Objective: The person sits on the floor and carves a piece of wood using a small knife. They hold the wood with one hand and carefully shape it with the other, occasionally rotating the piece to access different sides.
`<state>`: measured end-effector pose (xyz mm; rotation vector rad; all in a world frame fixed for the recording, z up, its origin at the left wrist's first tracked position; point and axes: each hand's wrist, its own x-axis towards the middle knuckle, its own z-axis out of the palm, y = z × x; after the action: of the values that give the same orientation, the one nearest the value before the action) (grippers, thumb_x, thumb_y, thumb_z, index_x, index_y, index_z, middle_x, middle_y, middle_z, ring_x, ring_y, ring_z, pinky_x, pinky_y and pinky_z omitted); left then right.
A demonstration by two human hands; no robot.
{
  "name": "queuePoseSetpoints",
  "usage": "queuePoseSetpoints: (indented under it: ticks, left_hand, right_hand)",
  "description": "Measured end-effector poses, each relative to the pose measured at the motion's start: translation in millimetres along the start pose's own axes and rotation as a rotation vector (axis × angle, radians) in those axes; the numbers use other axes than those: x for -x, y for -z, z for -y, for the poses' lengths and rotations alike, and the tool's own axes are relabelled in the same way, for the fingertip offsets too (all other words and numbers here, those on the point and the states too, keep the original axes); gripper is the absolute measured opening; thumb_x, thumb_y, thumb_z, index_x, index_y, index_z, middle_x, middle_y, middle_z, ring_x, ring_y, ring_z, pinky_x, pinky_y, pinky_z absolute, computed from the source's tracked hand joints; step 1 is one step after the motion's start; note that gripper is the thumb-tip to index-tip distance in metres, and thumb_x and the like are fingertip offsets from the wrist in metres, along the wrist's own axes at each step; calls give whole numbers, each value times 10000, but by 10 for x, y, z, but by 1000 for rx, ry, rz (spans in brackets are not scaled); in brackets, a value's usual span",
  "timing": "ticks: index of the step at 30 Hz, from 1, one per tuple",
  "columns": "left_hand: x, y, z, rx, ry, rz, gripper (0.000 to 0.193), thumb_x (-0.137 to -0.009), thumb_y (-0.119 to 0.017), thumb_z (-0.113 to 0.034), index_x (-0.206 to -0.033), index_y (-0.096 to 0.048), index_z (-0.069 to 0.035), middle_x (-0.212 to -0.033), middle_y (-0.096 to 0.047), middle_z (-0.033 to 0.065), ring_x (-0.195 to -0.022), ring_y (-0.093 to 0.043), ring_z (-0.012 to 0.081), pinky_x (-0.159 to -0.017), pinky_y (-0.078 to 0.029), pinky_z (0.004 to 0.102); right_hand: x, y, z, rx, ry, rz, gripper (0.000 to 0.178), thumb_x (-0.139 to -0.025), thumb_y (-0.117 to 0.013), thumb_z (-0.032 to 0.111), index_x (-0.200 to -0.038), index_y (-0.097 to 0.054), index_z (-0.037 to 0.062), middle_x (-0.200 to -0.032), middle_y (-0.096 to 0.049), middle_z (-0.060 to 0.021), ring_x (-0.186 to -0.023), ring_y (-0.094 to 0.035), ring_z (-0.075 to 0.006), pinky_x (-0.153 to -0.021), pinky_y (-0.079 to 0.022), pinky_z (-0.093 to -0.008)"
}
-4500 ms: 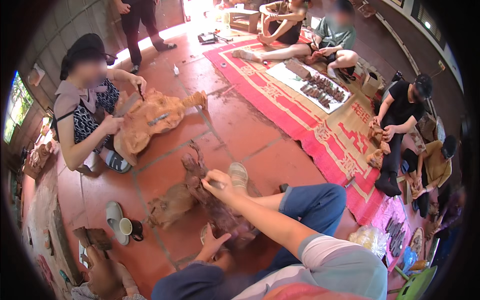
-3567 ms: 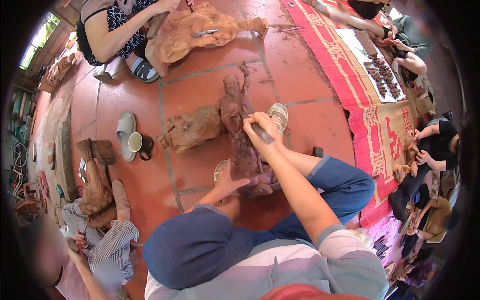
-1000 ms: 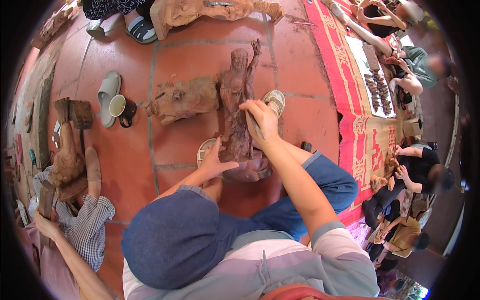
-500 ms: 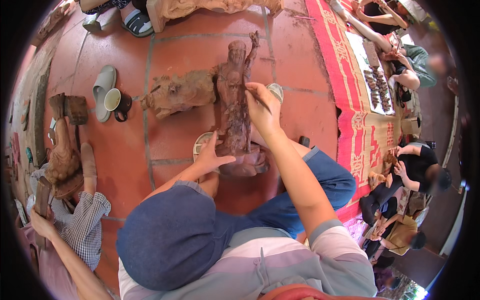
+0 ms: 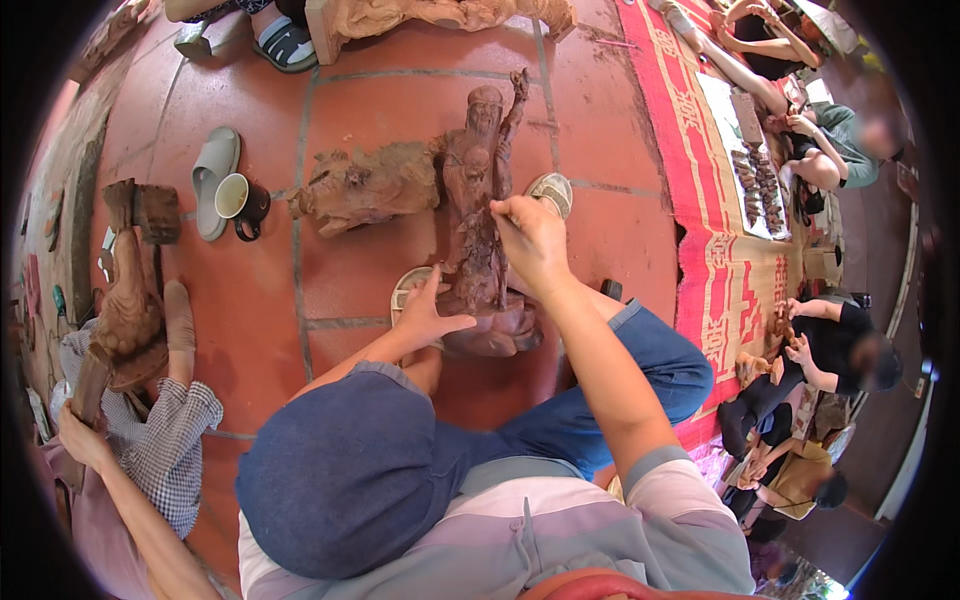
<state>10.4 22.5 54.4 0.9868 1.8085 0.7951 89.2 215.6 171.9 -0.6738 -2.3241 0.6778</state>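
A dark reddish-brown carved wooden statue (image 5: 468, 185) of a bearded figure stands on the tiles between my feet, a staff-like part rising along its right side. My left hand (image 5: 420, 318) rests against the left of its rocky base, thumb and forefinger spread apart. At the statue's right side, halfway up, my right hand (image 5: 537, 240) is closed in a pinch, fingertips at the carving. Whatever sits in that pinch is too small or hidden to make out. A rough block of carved wood (image 5: 370, 188) lies just left of the statue.
A grey slipper (image 5: 213, 180) and a dark mug (image 5: 257, 203) are to the left. Beside me at left, a person's hand (image 5: 85, 440) grips a wooden piece near another carving (image 5: 130, 310). A red-edged woven mat (image 5: 700, 200) runs along the right, with people seated beyond.
My right hand has slid down the statue's right side, toward me. My left hand keeps its place at the base. The whole view has shifted slightly.
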Motion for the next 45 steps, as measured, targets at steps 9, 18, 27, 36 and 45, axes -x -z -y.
queuePoseSetpoints:
  ticks: [9,18,27,36,45]
  left_hand:
    - [29,57,-94,26,55,10,1203,-622,-829,-487,-1464,-147,35,-1313,-392,349,-1212,-423,422,-1035,-337,436]
    - [46,96,-139,64,69,30,1209,-616,-820,-520,-1466,-154,25,-1340,-358,350,-1277,-361,444,-1071,-301,433]
    - [28,77,-77,90,31,28,1215,-617,-820,-523,-1462,-150,37,-1335,-354,353,-1253,-387,435,-1055,-324,428]
    - [21,60,-82,-1,50,3,1214,-620,-820,-522,-1462,-150,38,-1338,-336,361,-1250,-391,425,-1042,-341,426]
    - [1,-13,29,57,44,7,1212,-616,-825,-512,-1461,-154,41,-1324,-370,346,-1247,-391,425,-1046,-332,428]
  right_hand:
    - [-41,14,-60,-74,58,44,49,-792,-659,25,-819,-619,26,-764,-635,-137,-718,-633,-310,-610,-494,-350]
    - [-110,58,-62,-112,-6,65,54,-780,-646,40,-833,-645,46,-781,-636,-138,-734,-627,-330,-638,-499,-373]
    - [-109,65,-63,-151,-2,33,80,-779,-661,54,-852,-633,36,-749,-614,-131,-684,-618,-326,-597,-494,-366]
    - [-99,47,-75,-113,-29,33,54,-805,-652,59,-846,-623,38,-773,-620,-130,-762,-624,-318,-649,-494,-359]
    - [-61,55,2,44,-3,27,71,-800,-628,49,-862,-617,83,-782,-639,-110,-757,-643,-300,-644,-502,-368]
